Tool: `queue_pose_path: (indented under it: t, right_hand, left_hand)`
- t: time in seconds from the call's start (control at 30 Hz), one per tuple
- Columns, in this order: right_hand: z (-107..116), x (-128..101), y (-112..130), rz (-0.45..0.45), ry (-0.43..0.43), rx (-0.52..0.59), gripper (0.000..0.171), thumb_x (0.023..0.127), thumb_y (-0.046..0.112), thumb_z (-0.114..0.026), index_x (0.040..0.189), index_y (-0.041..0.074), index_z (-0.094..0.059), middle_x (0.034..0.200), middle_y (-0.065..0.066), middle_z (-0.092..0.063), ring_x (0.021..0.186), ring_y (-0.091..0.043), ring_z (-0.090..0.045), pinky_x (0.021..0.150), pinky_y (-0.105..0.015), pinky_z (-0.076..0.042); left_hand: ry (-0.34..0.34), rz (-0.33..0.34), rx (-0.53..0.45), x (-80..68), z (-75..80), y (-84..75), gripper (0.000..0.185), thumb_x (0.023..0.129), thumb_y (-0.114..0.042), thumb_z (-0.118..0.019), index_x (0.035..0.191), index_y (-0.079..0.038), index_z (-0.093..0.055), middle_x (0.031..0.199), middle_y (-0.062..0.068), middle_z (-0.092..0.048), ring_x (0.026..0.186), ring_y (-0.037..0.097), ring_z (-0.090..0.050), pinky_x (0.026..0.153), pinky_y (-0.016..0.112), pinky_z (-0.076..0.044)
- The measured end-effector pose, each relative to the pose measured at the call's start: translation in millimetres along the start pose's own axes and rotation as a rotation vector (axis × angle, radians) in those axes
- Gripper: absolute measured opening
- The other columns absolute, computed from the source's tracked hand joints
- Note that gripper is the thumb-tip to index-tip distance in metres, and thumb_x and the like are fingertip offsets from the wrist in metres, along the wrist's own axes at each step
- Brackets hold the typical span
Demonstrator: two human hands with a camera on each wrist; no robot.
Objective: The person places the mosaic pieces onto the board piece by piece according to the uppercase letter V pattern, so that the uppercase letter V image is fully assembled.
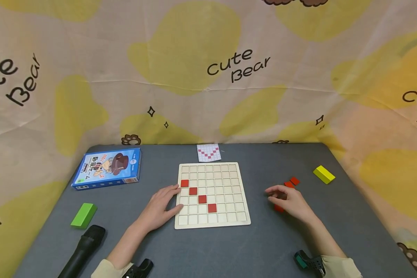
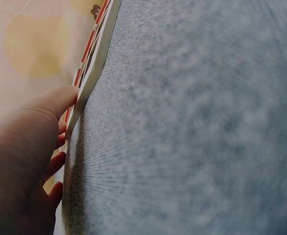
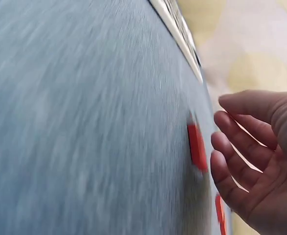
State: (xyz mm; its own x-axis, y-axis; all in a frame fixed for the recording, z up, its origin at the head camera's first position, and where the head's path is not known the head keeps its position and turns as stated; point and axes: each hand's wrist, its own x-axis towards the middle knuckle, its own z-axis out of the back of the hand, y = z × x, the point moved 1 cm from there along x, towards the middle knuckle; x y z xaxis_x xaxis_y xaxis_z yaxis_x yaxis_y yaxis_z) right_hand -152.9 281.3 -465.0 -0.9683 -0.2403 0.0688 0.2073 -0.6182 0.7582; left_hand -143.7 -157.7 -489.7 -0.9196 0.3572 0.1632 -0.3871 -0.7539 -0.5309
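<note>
A pale square grid board [image 1: 213,226] lies on the table with several red tiles [image 1: 202,199] set in a diagonal line in its cells. My left hand [image 1: 160,208] rests at the board's left edge, thumb and fingertips touching the rim, fingers fairly straight. To the right of the board, my right hand [image 1: 293,204] hovers low over loose red tiles. One red tile [image 3: 197,147] lies just beyond its loosely bent fingers in the right wrist view, and thumb and forefinger stand apart with nothing visible between them. More red tiles [image 1: 294,180] lie behind that hand.
Behind the board is a small card [image 1: 208,153] printed with a pink V pattern. A blue box [image 1: 107,168], a green block [image 1: 84,215] and a black microphone [image 1: 85,247] lie at left. The yellow block [image 1: 324,174] sits at far right. Patterned cloth [image 1: 180,77] hangs behind the table.
</note>
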Motion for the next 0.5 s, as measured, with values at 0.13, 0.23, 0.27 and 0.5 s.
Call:
queue_pose_path:
  t: [0.13,0.23,0.27,0.5]
  right_hand:
    - [9,-12,-10,-0.042,0.027,-0.017,0.022,0.086,0.02,-0.077,0.107,0.014,-0.072,0.088,0.003,-0.066,0.074,-0.01,-0.059,0.063,-0.024,-0.048]
    - [14,-18,-15,-0.075,0.041,-0.019,0.025,0.084,0.024,-0.079,0.106,0.014,-0.072,0.091,0.003,-0.067,0.075,-0.01,-0.059,0.066,-0.024,-0.048]
    - [15,-20,-16,-0.08,0.045,-0.021,0.026,0.083,0.025,-0.079,0.106,0.014,-0.072,0.092,0.003,-0.067,0.076,-0.01,-0.059,0.067,-0.024,-0.048]
    - [20,-26,-18,-0.058,0.071,-0.086,0.03,0.081,0.024,-0.081,0.108,0.015,-0.071,0.098,0.004,-0.065,0.083,-0.01,-0.054,0.068,-0.024,-0.047]
  left_hand:
    - [0.006,0.005,-0.003,0.4,1.0,-0.4,0.059,0.091,-0.037,-0.069,0.139,-0.007,-0.053,0.146,0.011,-0.047,0.136,0.034,-0.039,0.107,0.06,-0.029]
    - [0.008,0.005,0.0,0.5,1.5,-0.8,0.059,0.091,-0.037,-0.069,0.139,-0.007,-0.053,0.146,0.011,-0.047,0.136,0.034,-0.039,0.106,0.06,-0.029]
    - [0.008,0.007,-0.001,0.5,1.4,-0.6,0.06,0.09,-0.037,-0.069,0.14,-0.008,-0.053,0.146,0.011,-0.047,0.136,0.034,-0.039,0.106,0.06,-0.029]
    - [0.01,0.008,0.0,0.6,0.6,-0.1,0.06,0.09,-0.038,-0.07,0.139,-0.008,-0.053,0.146,0.011,-0.048,0.135,0.034,-0.04,0.106,0.06,-0.03]
